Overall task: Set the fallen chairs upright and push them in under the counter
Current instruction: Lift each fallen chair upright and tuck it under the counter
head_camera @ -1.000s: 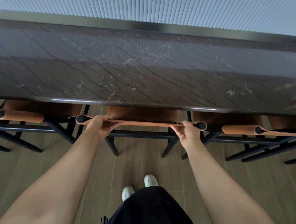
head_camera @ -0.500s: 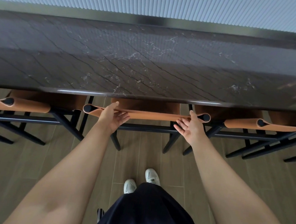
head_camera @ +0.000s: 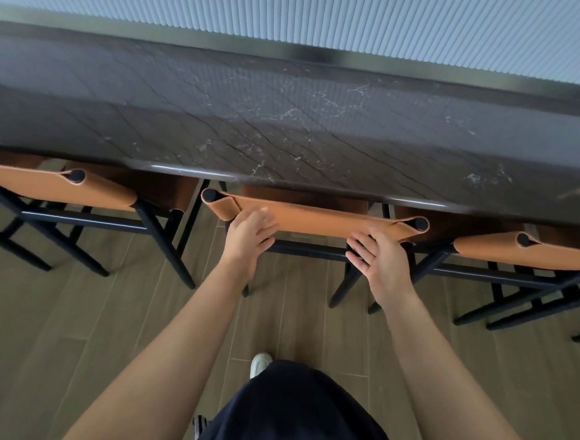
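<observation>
Middle chair [head_camera: 310,200] stands upright under the counter [head_camera: 288,123], left hand [head_camera: 249,239] and right hand [head_camera: 383,260] at its backrest [head_camera: 316,221], fingers [head_camera: 358,248] loose

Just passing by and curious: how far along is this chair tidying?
Done: left chair, middle chair and right chair stand upright, seats under the counter. In hand: open left hand and right hand at the middle chair's backrest. Left: no fallen chair in view.

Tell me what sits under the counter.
Upright chairs stand there: left chair, middle chair and right chair, their brown seats tucked beneath the counter. The slab covers the seats' far ends and front legs.
</observation>
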A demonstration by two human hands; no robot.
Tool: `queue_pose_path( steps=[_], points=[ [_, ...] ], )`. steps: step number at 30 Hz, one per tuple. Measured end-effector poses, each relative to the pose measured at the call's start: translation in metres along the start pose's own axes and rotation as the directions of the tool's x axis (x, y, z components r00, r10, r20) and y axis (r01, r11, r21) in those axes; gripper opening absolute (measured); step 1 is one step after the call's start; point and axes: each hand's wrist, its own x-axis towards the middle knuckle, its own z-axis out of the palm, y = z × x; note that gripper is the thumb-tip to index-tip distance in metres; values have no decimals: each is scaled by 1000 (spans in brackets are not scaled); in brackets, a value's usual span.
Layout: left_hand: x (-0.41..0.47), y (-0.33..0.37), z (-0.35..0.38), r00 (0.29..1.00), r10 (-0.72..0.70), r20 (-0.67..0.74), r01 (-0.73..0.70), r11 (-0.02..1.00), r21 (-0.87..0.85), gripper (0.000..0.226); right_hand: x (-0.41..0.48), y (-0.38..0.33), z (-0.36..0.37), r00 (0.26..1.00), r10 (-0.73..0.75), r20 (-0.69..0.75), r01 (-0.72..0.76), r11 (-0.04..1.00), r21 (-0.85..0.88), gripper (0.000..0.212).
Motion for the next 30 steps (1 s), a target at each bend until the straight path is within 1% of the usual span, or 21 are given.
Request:
queue_pose_path(
  steps=[3, 5, 7, 13, 16, 19, 23, 26, 30],
  points=[
    [-23, 0, -9, 993, 109, -49, -112, 992, -62, 26, -17, 3, -2, 998, -35, 53, 36, 999, -13, 23],
    [-39, 0, -13, 987, 150, -61, -155, 983, -95, 28, -24, 4, -5, 993, -48, 111, 51, 998, -28, 19],
    [-58, -1, -15, 982, 176, -74, -183, 979, -89, 32, -32, 3, -7, 985, -60, 162, 71, 996, -57, 18],
    [-117, -15, -23, 964, 201, -176, -222, 969, -107, 33, -57, 1, -13, 960, -64, 271, 101, 987, -123, 22],
    [-143, -18, -41, 945, 208, -255, -245, 961, -125, 27, -71, 5, -9, 941, -37, 336, 96, 982, -161, 18],
    [-162, -15, -63, 917, 218, -334, -286, 943, -171, 20, -82, 13, -3, 926, -3, 379, 71, 983, -167, 23],
    [-177, -3, -92, 879, 232, -418, -359, 897, -258, 31, -91, 23, 19, 893, 50, 447, 49, 977, -207, 27],
    [-184, 7, -114, 859, 251, -447, -399, 875, -274, 30, -99, 32, 44, 869, 67, 490, 50, 973, -223, 27],
    [-187, 15, -150, 847, 234, -477, -401, 871, -285, 27, -109, 47, 84, 845, 80, 529, 52, 972, -230, 30]
  ],
)
